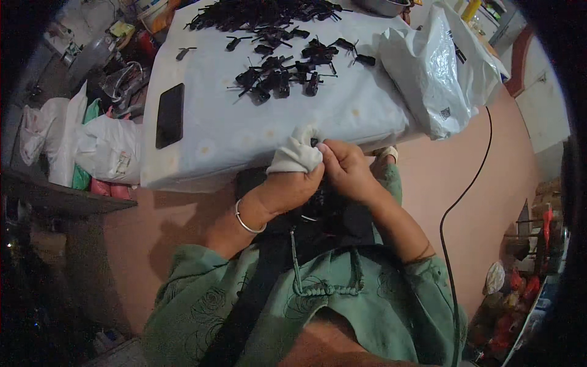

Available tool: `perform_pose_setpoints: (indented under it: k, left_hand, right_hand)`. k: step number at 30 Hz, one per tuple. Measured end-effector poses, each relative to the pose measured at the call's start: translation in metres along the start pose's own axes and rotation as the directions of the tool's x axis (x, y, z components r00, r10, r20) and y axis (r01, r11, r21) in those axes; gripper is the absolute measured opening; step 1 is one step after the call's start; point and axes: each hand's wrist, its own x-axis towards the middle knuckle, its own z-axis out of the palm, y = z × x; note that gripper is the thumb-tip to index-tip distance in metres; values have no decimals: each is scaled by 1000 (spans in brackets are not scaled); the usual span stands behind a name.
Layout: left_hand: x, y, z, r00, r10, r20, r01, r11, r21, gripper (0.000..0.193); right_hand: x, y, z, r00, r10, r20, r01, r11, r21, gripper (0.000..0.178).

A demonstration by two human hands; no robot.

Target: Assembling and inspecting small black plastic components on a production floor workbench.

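Observation:
My left hand, with a bangle on its wrist, is closed around a bunched white cloth at the table's near edge. A small black part shows at the cloth's right side, mostly hidden by it and my fingers. Thumb and fingers of my right hand pinch together at that part, touching the cloth. Beyond my hands, a loose group of small black plastic parts with thin stems lies on the table. A larger heap of similar black parts covers its far end.
A black phone lies at the table's left. On the right, a white plastic bag hangs over the edge. A black cable runs down the right side. Filled bags stand at the left, and a metal bowl sits far back.

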Motion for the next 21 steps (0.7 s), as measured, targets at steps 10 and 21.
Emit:
perform_pose_setpoints:
  k: [10, 21]
  left_hand:
    - [6, -8, -15, 960, 200, 196, -240, 948, 207, 24]
    - [10, -25, -10, 996, 0, -93, 7, 997, 81, 7]
  right_hand:
    - [53, 10, -45, 981, 100, -166, -167, 874, -456, 24]
    - [81, 55, -34, 974, -102, -202, -58, 750, -658, 18]
